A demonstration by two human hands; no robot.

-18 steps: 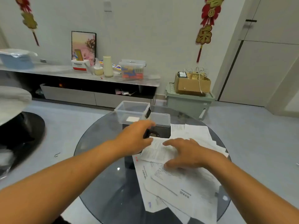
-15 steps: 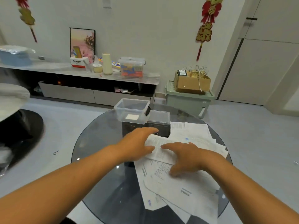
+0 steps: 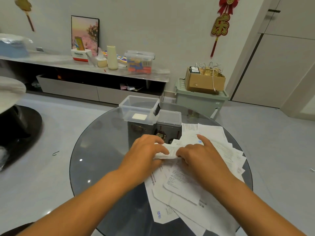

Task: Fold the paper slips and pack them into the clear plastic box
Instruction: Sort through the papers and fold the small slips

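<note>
Even, soft indoor light, moderately bright, with a warm cast. Small white glints lie on the round dark glass tabletop toward 9 o'clock. Shadows are faint and diffuse. Wide-angle distortion bends the white door panels at 2 o'clock; edges at 9 o'clock smear, and fine print is illegible.

Colours only, quick rundown:

- paper slips were white, fine grey-black print, one had small blue mark near table's near edge
- slip between hands white too, tiny dark print
- clear plastic box see-through, black clip on right side, pale cream rectangle inside
- lid beside it also clear
- round table was smoky grey glass, shiny white glints
- storage bin behind was pale green, cardboard box on top plain brown
- wall ornament red and gold
</note>
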